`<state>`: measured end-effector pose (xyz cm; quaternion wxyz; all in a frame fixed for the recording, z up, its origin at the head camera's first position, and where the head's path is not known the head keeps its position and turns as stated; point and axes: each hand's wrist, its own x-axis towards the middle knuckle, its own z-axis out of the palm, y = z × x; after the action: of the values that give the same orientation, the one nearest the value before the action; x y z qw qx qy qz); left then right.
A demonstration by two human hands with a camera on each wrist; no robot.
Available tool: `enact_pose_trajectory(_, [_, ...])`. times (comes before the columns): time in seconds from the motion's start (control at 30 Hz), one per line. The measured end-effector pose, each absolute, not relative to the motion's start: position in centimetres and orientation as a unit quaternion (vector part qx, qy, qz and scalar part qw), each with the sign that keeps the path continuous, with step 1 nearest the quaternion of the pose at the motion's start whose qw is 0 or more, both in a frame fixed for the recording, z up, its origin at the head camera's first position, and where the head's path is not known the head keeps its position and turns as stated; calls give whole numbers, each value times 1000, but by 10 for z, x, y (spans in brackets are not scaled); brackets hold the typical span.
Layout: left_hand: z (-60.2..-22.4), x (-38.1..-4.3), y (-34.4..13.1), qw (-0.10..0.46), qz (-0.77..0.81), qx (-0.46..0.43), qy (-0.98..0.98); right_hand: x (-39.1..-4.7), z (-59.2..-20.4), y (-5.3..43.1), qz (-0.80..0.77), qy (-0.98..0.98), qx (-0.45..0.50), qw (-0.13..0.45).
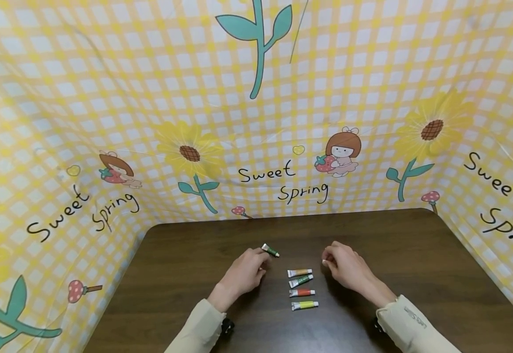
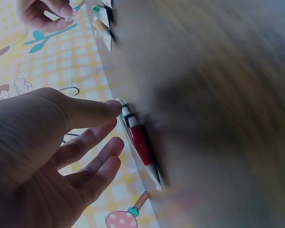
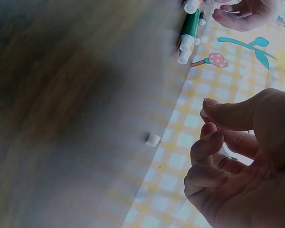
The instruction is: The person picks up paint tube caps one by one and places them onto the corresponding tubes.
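A small paint tube with a green label lies at the fingertips of my left hand. In the left wrist view, the tube beside my thumb tip shows a dark red and white side. The fingers of that hand are loosely bent. To the right of the tube row, my right hand hovers low with fingers loosely curled. A small white cap lies on the table by its fingertips. Between the hands lie an orange tube, a green tube, a red tube and a yellow tube.
The dark wooden table carries all the tubes. Around its back and sides hangs a yellow checked cloth printed with flowers and lettering.
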<state>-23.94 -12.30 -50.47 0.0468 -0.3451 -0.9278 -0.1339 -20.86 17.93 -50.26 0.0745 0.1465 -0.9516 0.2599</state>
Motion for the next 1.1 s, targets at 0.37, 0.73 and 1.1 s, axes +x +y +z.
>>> enact_pose_trajectory(0.37, [-513,-242,-140,66,-129,-350,-925,-201,-498,177,264,-946,167,90])
enact_pose_trajectory(0.73, [-514,-244,-150,89,-100,-347,-928,-197,-495,177,261,-944,176,97])
enact_pose_trajectory(1.1, [-512,-243,-151,70,-97,-337,-934,-192,-489,178,266,-941,184,104])
